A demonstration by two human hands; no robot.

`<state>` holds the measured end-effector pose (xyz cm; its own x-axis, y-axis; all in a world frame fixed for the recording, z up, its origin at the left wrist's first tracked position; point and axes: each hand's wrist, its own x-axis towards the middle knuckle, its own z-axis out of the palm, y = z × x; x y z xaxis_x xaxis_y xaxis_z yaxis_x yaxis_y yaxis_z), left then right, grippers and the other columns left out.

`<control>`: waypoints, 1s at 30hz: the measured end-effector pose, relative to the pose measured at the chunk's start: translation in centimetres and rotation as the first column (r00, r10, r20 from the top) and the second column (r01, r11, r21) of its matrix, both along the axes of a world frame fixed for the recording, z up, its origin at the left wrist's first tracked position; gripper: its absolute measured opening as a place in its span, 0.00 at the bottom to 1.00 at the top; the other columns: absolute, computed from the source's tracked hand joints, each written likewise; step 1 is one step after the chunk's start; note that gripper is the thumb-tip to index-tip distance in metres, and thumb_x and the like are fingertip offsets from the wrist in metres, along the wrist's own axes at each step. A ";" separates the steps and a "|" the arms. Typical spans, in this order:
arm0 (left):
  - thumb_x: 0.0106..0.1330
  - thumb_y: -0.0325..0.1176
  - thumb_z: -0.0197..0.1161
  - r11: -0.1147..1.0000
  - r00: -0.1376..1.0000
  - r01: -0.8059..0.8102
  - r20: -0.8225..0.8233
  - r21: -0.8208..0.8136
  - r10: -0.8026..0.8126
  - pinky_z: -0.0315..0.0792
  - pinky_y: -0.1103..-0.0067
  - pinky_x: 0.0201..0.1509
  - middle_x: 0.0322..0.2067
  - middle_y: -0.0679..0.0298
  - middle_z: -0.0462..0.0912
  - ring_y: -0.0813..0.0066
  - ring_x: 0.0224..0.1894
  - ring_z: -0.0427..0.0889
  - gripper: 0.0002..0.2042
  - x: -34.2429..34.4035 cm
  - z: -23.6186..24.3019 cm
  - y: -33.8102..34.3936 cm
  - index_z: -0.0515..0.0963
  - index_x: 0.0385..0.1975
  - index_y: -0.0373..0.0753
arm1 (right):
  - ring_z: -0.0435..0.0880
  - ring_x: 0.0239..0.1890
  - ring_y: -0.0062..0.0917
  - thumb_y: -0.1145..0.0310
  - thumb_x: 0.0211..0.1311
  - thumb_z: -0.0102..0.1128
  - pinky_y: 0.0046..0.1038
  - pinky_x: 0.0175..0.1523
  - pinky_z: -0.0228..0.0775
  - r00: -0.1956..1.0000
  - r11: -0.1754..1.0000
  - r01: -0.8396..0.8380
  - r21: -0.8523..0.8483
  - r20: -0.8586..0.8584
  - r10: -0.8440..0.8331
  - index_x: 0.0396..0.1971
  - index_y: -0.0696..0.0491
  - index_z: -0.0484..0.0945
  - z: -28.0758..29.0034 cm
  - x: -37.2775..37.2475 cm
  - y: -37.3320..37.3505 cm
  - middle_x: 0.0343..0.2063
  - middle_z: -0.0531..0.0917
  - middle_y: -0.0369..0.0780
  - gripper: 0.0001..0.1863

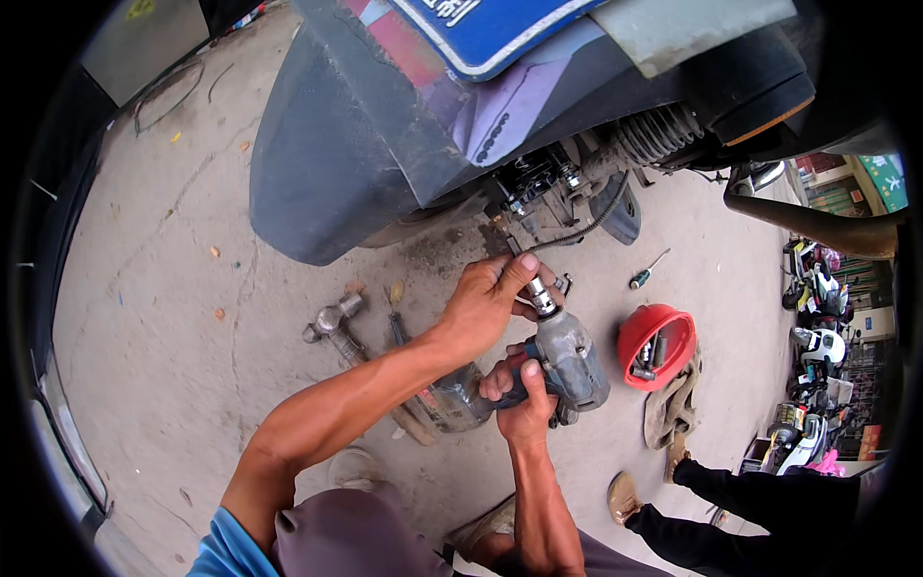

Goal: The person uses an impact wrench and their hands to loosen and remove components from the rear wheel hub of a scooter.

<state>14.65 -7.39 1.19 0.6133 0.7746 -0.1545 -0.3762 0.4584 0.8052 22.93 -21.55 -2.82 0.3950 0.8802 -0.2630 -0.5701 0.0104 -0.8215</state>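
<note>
Two hands, one power wrench (567,358), one hammer (335,319) at left, and one red bowl (631,335) and one dark-handled screwdriver (638,279) at right can be counted near one big dark vehicle (327,163). The wrench, grey and scuffed, is held in the middle: its handle is wrapped by the right hand's (525,404) curled fingers, its front end pinched by the left hand's (481,303) thumb and fingers.

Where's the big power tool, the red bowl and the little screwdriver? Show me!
Power tool (569,358): head view, on its grey body.
Red bowl (635,327): head view, on its wall.
Screwdriver (638,280): head view, on its handle.
</note>
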 end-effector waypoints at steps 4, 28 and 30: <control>0.76 0.49 0.50 1.000 0.997 -0.014 0.073 -0.021 0.016 0.79 0.73 0.46 0.36 0.57 0.85 0.71 0.38 0.84 0.22 0.1 -0.2 -0.1 0.78 0.44 0.33 | 0.76 0.28 0.22 0.66 0.61 0.68 0.25 0.38 0.70 0.836 0.985 -0.005 -0.173 0.540 0.099 0.50 0.61 0.73 0.6 3.0 0.6 0.25 0.77 0.37 0.22; 0.79 0.40 0.44 0.996 0.926 -0.063 0.369 -0.067 0.083 0.78 0.72 0.55 0.46 0.60 0.80 0.71 0.51 0.80 0.17 0.0 -1.6 -0.1 0.70 0.53 0.34 | 0.63 0.20 0.21 0.67 0.59 0.65 0.30 0.32 0.60 0.996 0.991 -0.083 -0.103 0.010 0.085 0.33 0.55 0.70 2.8 0.0 0.9 0.17 0.62 0.32 0.12; 0.78 0.46 0.46 0.991 0.926 -0.112 0.353 -0.074 0.131 0.79 0.76 0.50 0.42 0.56 0.82 0.73 0.45 0.81 0.21 0.3 -1.8 -0.2 0.70 0.52 0.31 | 0.62 0.20 0.20 0.67 0.61 0.63 0.29 0.31 0.60 0.993 0.990 -0.101 -0.102 0.044 0.106 0.37 0.54 0.71 2.3 0.7 0.7 0.18 0.62 0.31 0.11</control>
